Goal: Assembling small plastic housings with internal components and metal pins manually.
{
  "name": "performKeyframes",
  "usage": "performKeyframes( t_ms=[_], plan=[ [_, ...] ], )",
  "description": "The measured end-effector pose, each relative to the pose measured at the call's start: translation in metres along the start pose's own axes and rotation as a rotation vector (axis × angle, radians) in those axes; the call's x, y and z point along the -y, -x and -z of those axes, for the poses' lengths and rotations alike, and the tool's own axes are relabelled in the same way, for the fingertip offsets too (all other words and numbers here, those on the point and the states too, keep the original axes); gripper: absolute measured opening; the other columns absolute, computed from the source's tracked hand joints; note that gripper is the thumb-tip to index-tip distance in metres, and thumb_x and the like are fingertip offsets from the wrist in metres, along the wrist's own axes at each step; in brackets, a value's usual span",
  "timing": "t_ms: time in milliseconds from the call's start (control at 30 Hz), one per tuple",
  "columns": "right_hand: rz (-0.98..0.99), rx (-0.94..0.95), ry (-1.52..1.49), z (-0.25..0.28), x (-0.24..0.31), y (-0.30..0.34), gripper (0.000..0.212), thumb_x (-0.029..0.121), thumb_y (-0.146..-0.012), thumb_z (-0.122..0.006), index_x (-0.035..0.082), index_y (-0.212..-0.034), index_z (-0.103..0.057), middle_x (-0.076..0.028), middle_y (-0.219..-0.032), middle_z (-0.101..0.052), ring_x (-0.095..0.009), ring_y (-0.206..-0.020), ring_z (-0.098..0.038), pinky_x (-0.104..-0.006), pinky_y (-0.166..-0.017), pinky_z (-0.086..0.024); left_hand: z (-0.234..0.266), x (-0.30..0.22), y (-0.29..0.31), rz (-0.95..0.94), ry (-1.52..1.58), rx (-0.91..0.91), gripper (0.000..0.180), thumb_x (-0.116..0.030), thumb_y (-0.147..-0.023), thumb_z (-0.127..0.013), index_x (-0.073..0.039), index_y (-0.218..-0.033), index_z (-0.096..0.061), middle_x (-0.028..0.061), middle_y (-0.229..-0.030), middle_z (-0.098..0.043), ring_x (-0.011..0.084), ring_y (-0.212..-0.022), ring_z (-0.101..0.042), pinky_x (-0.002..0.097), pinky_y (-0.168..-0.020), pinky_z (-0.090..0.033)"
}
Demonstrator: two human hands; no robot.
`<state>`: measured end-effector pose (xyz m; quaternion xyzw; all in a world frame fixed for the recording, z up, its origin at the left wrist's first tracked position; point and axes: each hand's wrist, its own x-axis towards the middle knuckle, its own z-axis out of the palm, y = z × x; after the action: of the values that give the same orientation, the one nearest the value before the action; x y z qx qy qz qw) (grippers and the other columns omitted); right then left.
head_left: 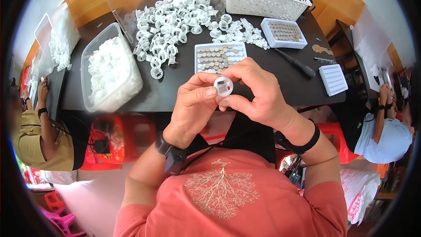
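Note:
A small white round plastic housing with a dark rectangular opening is held up just over the table's front edge. My left hand is closed on its left side, thumb on the face. From the right, my right hand pinches the same housing between thumb and fingers. Right behind my hands lies a white tray with rows of small silvery discs, like button cells; my fingers hide its front part. A large heap of similar white ring-shaped housings spreads beyond it to the left.
A clear plastic bin of white pieces stands left. Small white plastic parts, a stack of disc trays and a white perforated basket are at the back. A screwdriver and a ridged tray lie right. People sit at both sides.

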<state>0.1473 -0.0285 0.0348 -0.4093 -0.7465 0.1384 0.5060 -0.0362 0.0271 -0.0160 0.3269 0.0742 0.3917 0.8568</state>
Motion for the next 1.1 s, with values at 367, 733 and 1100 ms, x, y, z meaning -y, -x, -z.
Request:
performKeyframes(
  t_ms=[367,733,1100],
  plan=[
    [-0.011,0.038,0.011,0.008,-0.001,-0.003,0.036,0.005,-0.071,-0.075,0.007,-0.106,-0.066,-0.009,-0.090,-0.059,-0.028,-0.081,-0.062,-0.0373,-0.069,-0.052,0.002,0.003,-0.002,0.042,0.038,0.023,0.022,-0.015,-0.096,-0.065,0.000,-0.112,-0.063,0.0142,-0.108,-0.069,0.0218,-0.088,-0.066,0.0357,-0.068,-0.054],
    [0.012,0.100,0.157,0.015,0.000,-0.003,0.035,0.008,-0.073,-0.074,0.010,-0.107,-0.069,-0.007,-0.093,-0.060,-0.028,-0.089,-0.061,-0.0386,-0.077,-0.050,-0.008,0.001,-0.001,0.129,0.041,-0.011,0.023,-0.011,-0.092,-0.067,0.002,-0.111,-0.063,0.0158,-0.100,-0.069,0.0268,-0.086,-0.069,0.0349,-0.065,-0.055],
    [-0.240,-0.004,0.426,0.028,-0.049,-0.013,0.008,0.006,-0.081,-0.068,0.006,-0.090,-0.069,-0.009,-0.086,-0.067,-0.028,-0.072,-0.066,-0.0371,-0.063,-0.050,0.014,-0.006,-0.003,0.029,0.006,-0.050,0.024,-0.019,-0.084,-0.070,-0.002,-0.096,-0.059,0.0199,-0.100,-0.062,0.0257,-0.080,-0.062,0.0317,-0.056,-0.048]
  ],
)
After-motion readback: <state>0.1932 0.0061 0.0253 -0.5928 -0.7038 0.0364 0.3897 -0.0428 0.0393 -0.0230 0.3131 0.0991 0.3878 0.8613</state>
